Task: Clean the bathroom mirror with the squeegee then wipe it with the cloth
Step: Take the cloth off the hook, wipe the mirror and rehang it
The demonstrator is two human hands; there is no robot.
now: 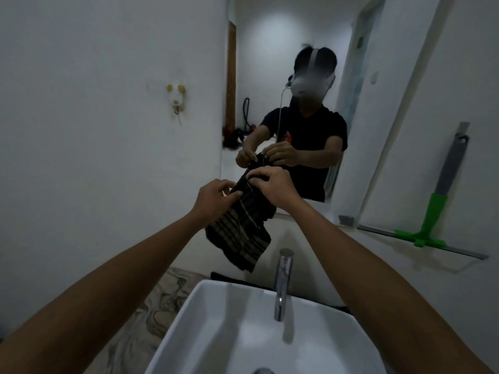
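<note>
A dark striped cloth (240,233) hangs in the air above the sink, in front of the mirror's lower edge. My left hand (216,197) pinches its top left corner. My right hand (272,184) grips its top edge just to the right, close beside the left. The mirror (270,63) fills the wall ahead and reflects a person holding the same cloth. The green-handled squeegee (432,225) leans on a narrow shelf at the right, its blade lying along the shelf, away from both hands.
A white basin (216,319) with a chrome tap (282,284) sits directly below the cloth. A marbled counter (151,306) lies to its left. A small wall hook (176,99) is mounted on the left wall. The glass shelf (378,230) juts out at the right.
</note>
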